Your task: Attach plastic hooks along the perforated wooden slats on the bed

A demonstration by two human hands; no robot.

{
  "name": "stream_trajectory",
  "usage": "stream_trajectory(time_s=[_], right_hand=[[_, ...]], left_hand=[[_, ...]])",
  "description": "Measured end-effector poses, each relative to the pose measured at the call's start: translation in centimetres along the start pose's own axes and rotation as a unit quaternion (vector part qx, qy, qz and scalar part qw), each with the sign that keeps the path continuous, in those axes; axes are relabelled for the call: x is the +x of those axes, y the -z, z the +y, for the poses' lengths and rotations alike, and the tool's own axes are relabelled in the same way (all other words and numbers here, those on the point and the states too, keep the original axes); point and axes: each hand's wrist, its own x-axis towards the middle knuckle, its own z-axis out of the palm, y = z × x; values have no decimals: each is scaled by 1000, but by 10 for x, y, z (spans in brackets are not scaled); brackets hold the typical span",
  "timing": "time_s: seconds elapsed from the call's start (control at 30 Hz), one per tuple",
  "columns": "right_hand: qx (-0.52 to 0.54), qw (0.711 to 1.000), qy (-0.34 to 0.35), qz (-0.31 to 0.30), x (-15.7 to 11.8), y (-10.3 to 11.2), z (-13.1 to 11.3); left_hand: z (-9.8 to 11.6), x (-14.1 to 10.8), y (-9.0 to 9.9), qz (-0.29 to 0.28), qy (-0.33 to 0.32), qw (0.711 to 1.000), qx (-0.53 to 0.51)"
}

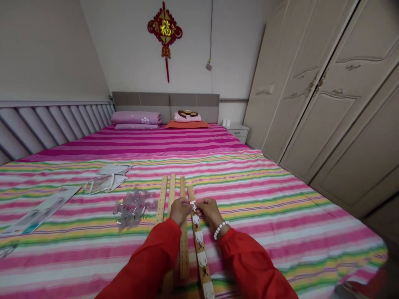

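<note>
A white hook (193,205) is pinched between my two hands near the far end of the rightmost wooden strip (191,192). My left hand (180,211) has its fingers closed on the hook's left side. From the right, my right hand (211,211), with a white bead bracelet at the wrist, closes its fingers on the other side. Several more white hooks (202,259) sit in a row along that strip towards me. To its left lie three other wooden strips (183,249), some with rows of holes, partly covered by my left hand and sleeve.
Clear grey plastic pieces (134,207) are heaped left of the strips. Clear packets (109,178), a long flat package (42,209) and scissors-like handles (8,249) lie farther left on the striped bedspread (280,224).
</note>
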Motion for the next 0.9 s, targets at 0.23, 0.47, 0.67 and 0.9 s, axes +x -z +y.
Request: stream_trajectory(time_s=[0.23, 0.47, 0.67, 0.9], right_hand=[[-24, 999, -13, 34, 11, -2, 12], [-34, 998, -29, 34, 13, -2, 10], [-40, 998, -41, 37, 14, -2, 9], [-50, 996, -57, 46, 17, -3, 10]], left_hand=[[-3, 4, -1, 24, -51, 986, 157], [-13, 9, -5, 36, -64, 974, 216], [-14, 8, -6, 35, -79, 962, 258], [-14, 7, -8, 39, -85, 954, 285]])
